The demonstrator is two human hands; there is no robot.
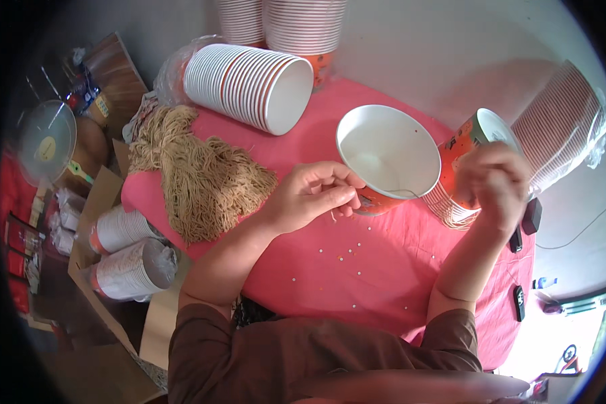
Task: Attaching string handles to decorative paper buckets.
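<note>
Beside the round paper bowl (387,158), left hand (313,195) fingers curl, pinching something tiny; right hand (495,178), blurred, grip unclear.

A worktop draped in pink cloth (384,283) carries a heap of tan dried noodles (195,175), a toppled stack of white-and-orange paper cups (249,84), an upright open white paper bowl with an orange outside (387,158), another tilted cup stack (458,195), and scattered small pale crumbs (347,259).
</note>
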